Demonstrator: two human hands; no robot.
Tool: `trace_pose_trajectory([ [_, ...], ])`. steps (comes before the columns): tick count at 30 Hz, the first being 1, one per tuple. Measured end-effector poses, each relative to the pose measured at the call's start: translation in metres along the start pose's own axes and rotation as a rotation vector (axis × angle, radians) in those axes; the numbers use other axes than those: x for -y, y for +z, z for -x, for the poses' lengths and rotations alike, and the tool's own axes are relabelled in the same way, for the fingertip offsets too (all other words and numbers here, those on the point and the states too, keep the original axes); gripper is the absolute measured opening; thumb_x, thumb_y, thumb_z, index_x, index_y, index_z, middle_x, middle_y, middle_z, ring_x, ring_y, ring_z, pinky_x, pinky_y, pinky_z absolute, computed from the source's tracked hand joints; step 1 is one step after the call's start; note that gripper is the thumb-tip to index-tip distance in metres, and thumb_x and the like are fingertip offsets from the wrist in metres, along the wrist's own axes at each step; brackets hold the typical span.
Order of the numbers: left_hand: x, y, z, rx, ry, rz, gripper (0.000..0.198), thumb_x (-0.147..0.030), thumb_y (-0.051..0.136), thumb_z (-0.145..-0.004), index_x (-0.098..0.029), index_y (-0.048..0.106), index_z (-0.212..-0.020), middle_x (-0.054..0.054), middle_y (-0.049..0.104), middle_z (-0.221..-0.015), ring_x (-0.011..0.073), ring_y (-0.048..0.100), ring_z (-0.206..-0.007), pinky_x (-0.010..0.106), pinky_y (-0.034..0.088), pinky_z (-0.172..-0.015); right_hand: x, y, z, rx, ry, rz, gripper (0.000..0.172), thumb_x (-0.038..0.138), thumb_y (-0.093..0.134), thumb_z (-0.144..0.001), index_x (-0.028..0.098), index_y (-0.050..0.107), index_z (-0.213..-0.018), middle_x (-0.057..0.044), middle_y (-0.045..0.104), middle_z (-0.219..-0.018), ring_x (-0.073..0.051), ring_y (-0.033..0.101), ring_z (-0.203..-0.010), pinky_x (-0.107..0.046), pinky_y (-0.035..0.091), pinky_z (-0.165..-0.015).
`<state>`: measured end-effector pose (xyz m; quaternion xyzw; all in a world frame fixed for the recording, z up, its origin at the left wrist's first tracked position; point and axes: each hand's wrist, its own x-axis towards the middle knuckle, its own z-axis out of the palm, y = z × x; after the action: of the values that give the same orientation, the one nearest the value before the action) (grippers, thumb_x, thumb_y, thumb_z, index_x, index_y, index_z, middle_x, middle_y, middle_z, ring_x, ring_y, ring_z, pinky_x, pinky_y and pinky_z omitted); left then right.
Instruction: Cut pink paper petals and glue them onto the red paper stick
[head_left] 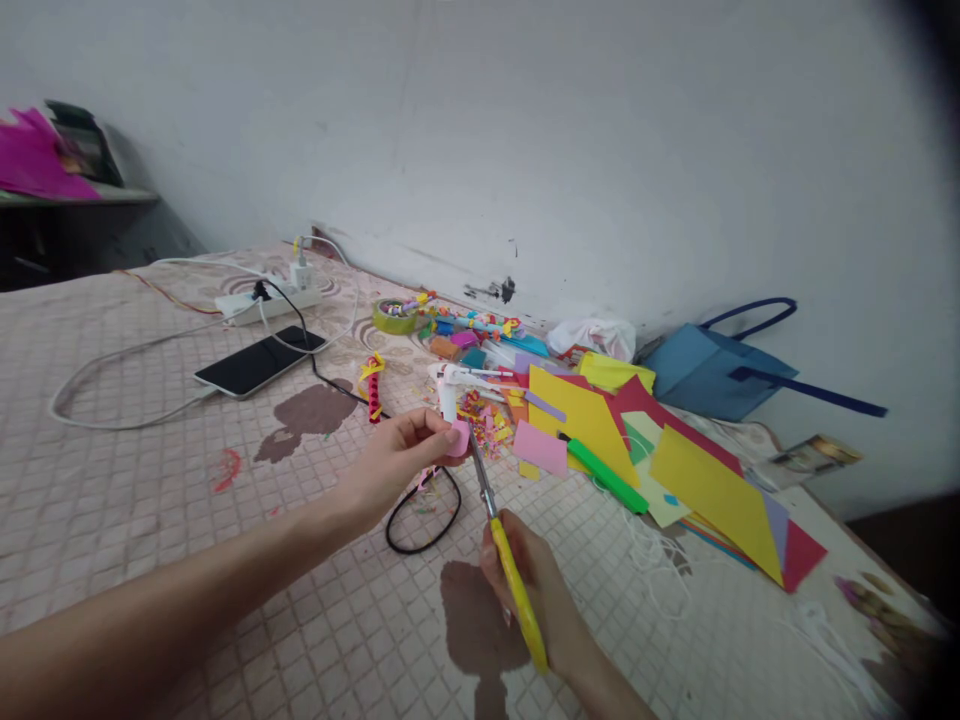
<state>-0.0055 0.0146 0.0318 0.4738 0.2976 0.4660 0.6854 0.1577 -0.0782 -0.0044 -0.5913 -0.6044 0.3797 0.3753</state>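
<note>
Between the thumb and fingers of my left hand (420, 443) is a small piece of pink paper (459, 438). My right hand (534, 572) grips a pair of scissors (510, 575) with yellow handles. Their metal blades point up and away, with the tips at the right edge of the pink piece. Whether the blades touch the paper I cannot tell. Just beyond my left hand stands a white glue gun (448, 385). Small colourful paper scraps (491, 420) lie behind the scissor tips, and a larger pink paper rectangle (540, 447) lies to their right.
Coloured sheets (705, 490) and a green cutter (606, 475) lie at right, near a blue bag (716, 370). A phone (259, 362), a power strip (266, 303) and cables occupy the left. A tape roll (394, 318) sits near the wall; a black cord loop (420, 548) lies nearby.
</note>
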Motion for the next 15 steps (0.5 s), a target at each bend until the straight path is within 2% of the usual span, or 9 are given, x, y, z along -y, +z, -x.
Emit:
trace_pose_trajectory([
  [5,-0.0014,-0.0001,-0.0001,0.004,0.013,-0.004,0.019,-0.030,0.067,-0.074,-0.014,0.057,-0.070,0.000,0.061,-0.072,0.0081,0.054,-0.067,0.020,0.044,-0.065,-0.0002,0.0002,-0.0001,-0.016,0.017,0.038,0.027,0.038,0.054,-0.077,0.021,0.037,-0.065,0.006,0.035,-0.055,-0.008,0.032,-0.045,-0.020,0.026,-0.040],
  [15,-0.0022,0.0004,-0.0004,-0.019,0.008,0.012,0.019,-0.028,0.068,-0.073,-0.013,0.057,-0.070,0.000,0.061,-0.071,0.0084,0.054,-0.067,0.020,0.044,-0.065,-0.0044,0.0013,-0.0017,-0.026,-0.011,0.069,0.024,0.036,0.051,-0.079,0.020,0.040,-0.065,0.006,0.037,-0.055,-0.008,0.035,-0.048,-0.020,0.030,-0.044],
])
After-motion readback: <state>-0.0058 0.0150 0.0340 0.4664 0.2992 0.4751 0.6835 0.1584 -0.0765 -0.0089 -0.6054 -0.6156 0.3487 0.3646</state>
